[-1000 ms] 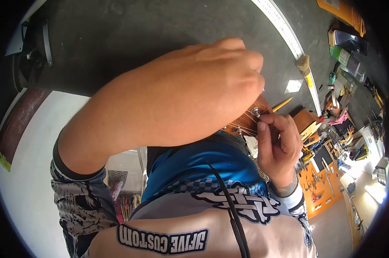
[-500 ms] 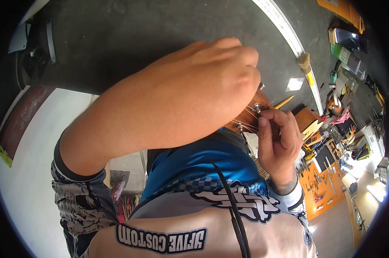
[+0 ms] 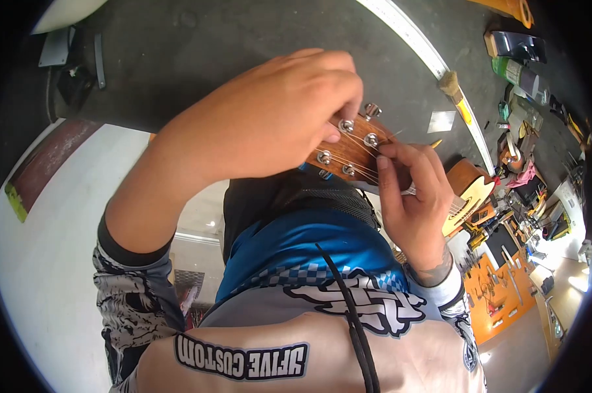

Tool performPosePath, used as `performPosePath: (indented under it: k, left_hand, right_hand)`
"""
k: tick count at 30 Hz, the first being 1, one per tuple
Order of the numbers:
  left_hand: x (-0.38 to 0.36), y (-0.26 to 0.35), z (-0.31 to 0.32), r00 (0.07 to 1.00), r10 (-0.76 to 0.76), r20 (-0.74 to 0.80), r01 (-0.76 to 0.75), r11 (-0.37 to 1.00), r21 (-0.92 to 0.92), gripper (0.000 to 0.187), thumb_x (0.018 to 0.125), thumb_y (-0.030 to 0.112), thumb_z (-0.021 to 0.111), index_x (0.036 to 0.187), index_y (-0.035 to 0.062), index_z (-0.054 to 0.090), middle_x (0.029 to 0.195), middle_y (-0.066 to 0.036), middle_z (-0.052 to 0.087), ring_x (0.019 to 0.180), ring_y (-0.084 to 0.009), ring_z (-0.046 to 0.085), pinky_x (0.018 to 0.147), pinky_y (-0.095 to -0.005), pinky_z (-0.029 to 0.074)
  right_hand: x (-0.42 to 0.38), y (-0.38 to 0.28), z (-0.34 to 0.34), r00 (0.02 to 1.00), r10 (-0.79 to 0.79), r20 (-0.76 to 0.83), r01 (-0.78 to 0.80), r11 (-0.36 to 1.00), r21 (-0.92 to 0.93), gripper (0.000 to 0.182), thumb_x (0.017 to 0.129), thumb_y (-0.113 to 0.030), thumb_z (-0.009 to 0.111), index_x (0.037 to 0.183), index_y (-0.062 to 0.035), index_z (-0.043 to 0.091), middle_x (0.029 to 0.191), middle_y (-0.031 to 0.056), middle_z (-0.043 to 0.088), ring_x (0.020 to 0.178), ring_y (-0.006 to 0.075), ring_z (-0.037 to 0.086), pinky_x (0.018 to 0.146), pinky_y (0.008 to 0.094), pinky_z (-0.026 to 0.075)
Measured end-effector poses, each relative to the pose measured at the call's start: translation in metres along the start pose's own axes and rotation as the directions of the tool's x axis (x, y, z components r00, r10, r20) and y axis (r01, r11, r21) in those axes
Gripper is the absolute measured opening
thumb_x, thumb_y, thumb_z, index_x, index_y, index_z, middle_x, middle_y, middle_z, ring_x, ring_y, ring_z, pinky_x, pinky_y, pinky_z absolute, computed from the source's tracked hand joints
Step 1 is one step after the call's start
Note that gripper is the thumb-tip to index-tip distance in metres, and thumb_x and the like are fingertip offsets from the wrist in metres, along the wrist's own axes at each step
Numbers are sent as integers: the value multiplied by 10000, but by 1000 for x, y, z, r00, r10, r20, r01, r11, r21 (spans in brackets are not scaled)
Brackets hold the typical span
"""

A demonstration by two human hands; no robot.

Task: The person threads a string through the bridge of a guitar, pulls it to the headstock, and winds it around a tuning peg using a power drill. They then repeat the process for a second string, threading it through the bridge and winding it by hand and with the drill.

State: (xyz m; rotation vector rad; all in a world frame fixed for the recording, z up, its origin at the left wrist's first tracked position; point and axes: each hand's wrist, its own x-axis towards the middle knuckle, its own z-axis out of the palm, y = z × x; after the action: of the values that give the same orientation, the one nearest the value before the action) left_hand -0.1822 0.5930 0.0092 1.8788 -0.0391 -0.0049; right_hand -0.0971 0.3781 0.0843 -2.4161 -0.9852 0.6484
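An acoustic guitar's wooden headstock [image 3: 364, 150] lies under my hands, with several metal tuning posts and thin strings on it. My left hand [image 3: 309, 111] is curled over the headstock's far end, thumb and fingers closed by a tuning post [image 3: 347, 126]; what they grip is hidden. Beside the strings, my right hand [image 3: 417, 190] pinches thumb against forefinger on a guitar string, close to another tuning post [image 3: 371, 139]. Past my right hand, the pale guitar body [image 3: 469, 203] with its soundhole shows.
On the dark bench [image 3: 211, 59] lie a long metal ruler [image 3: 417, 36], a brush [image 3: 459, 98] and a small white square [image 3: 442, 121]. A green bottle [image 3: 508, 69], a phone [image 3: 521, 46] and cluttered tools are at the right. An orange tool board [image 3: 499, 295] stands beyond.
My left hand has moved left and lower to a tuning post, uncovering much of the headstock. My right hand keeps its pinch by the strings, shifted slightly up. The view has shifted somewhat.
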Motion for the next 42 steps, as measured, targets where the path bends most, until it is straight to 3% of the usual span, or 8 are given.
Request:
performPosePath:
  k: [4, 12, 26, 32, 34, 38, 39, 42]
  left_hand:
    - [-1, 6, 1, 999, -30, -29, 30, 999, 12, 292, 807, 57, 762, 1063, 36, 624, 1065, -94, 623, 984, -305, 624, 847, -395, 507]
    - [-5, 17, 6, 999, -19, -33, 24, 987, 161, 214, 828, 72, 770, 1034, 35, 723, 1140, -118, 685, 1134, -308, 646, 930, -400, 529]
    - [-14, 23, 34, 991, 132, -12, -102, 817, 568, 168, 885, -28, 693, 1048, 0, 724, 1173, -165, 703, 1212, -354, 648, 997, -416, 519]
    - [-13, 23, 36, 998, 46, -52, -16, 882, 470, 171, 902, -44, 678, 1065, -12, 719, 1190, -162, 701, 1241, -336, 635, 1034, -416, 501]
    - [-18, 21, 38, 994, -3, -107, 51, 891, 451, 164, 905, -42, 679, 1062, -17, 718, 1192, -159, 702, 1245, -328, 635, 1042, -412, 498]
    - [-17, 31, 49, 973, -85, -214, 187, 836, 517, 185, 899, 31, 724, 1083, 17, 744, 1208, -166, 716, 1260, -309, 635, 1045, -399, 498]
    - [-12, 46, 56, 967, -87, -238, 213, 787, 578, 197, 906, 86, 734, 1091, 21, 746, 1225, -166, 713, 1276, -310, 626, 1046, -397, 499]
    - [-10, 66, 70, 931, -144, -336, 327, 742, 586, 396, 882, 190, 774, 1247, 66, 683, 1276, -167, 683, 1240, -335, 631, 1022, -396, 506]
  right_hand:
    - [-1, 3, -7, 977, -199, -80, 181, 966, -185, 226, 830, 32, 728, 1043, -38, 703, 972, 107, 666, 843, 284, 636, 752, 378, 526]
    - [-22, 15, -10, 972, -199, -129, 197, 980, -27, 344, 839, -4, 713, 1179, -36, 669, 1129, 140, 631, 998, 337, 610, 873, 422, 515]
    - [-179, 134, -73, 838, 58, -542, -81, 997, -20, 333, 852, -50, 726, 1179, -46, 664, 1155, 167, 626, 1076, 367, 617, 927, 438, 516]
    - [-270, 282, -102, 345, 409, -845, -470, 854, 222, 304, 870, -122, 749, 1159, -45, 694, 1063, 147, 696, 1029, 327, 675, 913, 399, 535]
    - [-320, 358, -113, 133, 518, -845, -562, 742, 366, 290, 905, -126, 723, 1174, -19, 694, 1061, 137, 719, 981, 266, 699, 873, 377, 540]
    - [-417, 504, -131, -69, 733, -677, -638, 490, 595, 422, 966, -196, 651, 1332, 11, 617, 1268, 183, 686, 1129, 264, 660, 984, 357, 500]
    - [-422, 499, -149, -64, 805, -590, -603, 440, 666, 460, 949, -185, 689, 1366, -14, 597, 1254, 162, 687, 1107, 258, 654, 978, 371, 499]
    - [-477, 644, -148, 68, 726, -684, -395, 650, 649, 540, 917, -194, 758, 1405, -49, 579, 1189, 121, 685, 1076, 227, 636, 981, 358, 495]
